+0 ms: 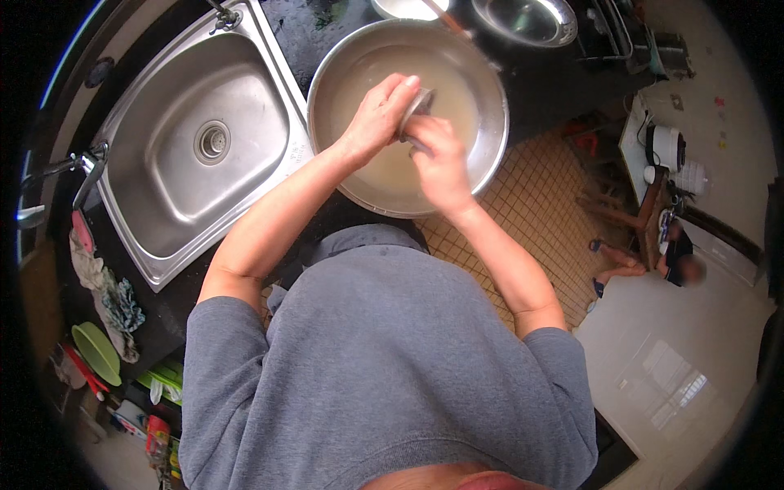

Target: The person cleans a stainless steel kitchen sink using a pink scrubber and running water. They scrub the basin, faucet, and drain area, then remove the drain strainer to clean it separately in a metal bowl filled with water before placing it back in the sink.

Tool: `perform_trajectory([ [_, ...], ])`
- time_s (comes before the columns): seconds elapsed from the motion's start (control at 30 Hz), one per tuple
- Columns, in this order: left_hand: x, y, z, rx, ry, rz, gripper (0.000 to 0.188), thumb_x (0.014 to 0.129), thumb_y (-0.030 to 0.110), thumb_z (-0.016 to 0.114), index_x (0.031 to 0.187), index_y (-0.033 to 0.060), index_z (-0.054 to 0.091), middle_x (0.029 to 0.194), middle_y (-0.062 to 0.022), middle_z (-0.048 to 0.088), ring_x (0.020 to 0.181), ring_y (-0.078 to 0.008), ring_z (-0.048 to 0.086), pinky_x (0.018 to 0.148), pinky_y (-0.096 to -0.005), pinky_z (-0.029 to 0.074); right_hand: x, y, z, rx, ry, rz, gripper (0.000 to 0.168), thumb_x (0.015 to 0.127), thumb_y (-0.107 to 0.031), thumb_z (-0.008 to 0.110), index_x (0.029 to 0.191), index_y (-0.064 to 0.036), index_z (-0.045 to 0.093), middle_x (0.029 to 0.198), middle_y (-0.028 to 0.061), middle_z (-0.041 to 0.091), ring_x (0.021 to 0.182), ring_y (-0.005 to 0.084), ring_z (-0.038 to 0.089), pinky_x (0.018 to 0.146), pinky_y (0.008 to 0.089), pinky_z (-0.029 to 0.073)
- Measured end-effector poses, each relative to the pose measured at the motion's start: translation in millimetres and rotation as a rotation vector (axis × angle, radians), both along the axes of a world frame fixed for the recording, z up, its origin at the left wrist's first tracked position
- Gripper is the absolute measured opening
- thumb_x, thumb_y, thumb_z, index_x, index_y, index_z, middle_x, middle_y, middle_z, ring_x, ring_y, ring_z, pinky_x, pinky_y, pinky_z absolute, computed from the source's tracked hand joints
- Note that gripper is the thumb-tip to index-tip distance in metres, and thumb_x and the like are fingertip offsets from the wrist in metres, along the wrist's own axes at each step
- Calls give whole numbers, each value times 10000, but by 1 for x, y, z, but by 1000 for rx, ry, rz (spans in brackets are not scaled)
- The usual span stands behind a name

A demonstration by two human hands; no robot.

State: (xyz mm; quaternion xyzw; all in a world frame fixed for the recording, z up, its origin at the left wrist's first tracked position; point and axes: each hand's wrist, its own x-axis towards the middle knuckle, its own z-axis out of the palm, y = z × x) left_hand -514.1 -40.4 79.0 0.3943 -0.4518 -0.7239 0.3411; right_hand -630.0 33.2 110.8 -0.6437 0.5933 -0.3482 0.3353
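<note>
A wide stainless steel basin [490, 147] holds cloudy, pale water [361, 79]. Over it, my left hand [383, 113] grips a small, flat grey piece [418, 109], whose exact kind I cannot make out. My right hand [444, 162], blurred, has its fingers curled at the lower edge of the same piece. Both hands are above the water, near the basin's middle. My fingers hide much of the piece.
A stainless steel sink [245, 79] with a faucet [89, 162] adjoins the basin on the left. A white bowl [404, 7] and metal dish [530, 21] stand behind it. Cloths [101, 282] lie at left. A person [677, 257] sits far right beside a wooden table [649, 208].
</note>
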Motion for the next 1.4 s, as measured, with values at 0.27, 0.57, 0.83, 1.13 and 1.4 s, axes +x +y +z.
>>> perform_trajectory([
  [0.27,-5,2,-7,-279,94,138,379,890,412,444,1014,64,529,818,-24,546,652,-93,475,544,-217,399,10,0,10,49,-425,-129,360,677,88,482,1010,7,593,973,57,617,884,188,567,764,301,442],
  [0.57,4,-1,13,203,25,-114,411,893,446,435,981,59,540,661,3,462,462,-53,350,384,-197,237,-27,-19,-10,-640,753,221,271,663,-82,588,928,-57,637,1014,28,610,982,176,547,767,308,418],
  [0.83,4,-4,-1,-503,-139,37,331,875,355,503,1050,74,500,778,-91,565,707,-145,543,646,-291,449,-14,-10,15,642,-1275,-79,372,745,99,472,1099,31,561,968,88,612,879,141,577,789,272,464],
  [1.13,-2,10,1,-42,129,28,338,900,404,444,1043,104,511,860,-20,547,703,-64,480,546,-189,385,-4,2,12,223,-553,-11,421,755,57,505,1168,-20,530,1099,64,582,977,153,559,821,284,447],
  [1.4,0,6,11,295,-86,-120,409,885,483,430,1014,117,558,736,7,526,495,-50,374,414,-175,243,-42,-11,-13,-701,860,323,262,688,-66,569,941,-68,637,1035,28,603,968,174,566,734,311,445],
])
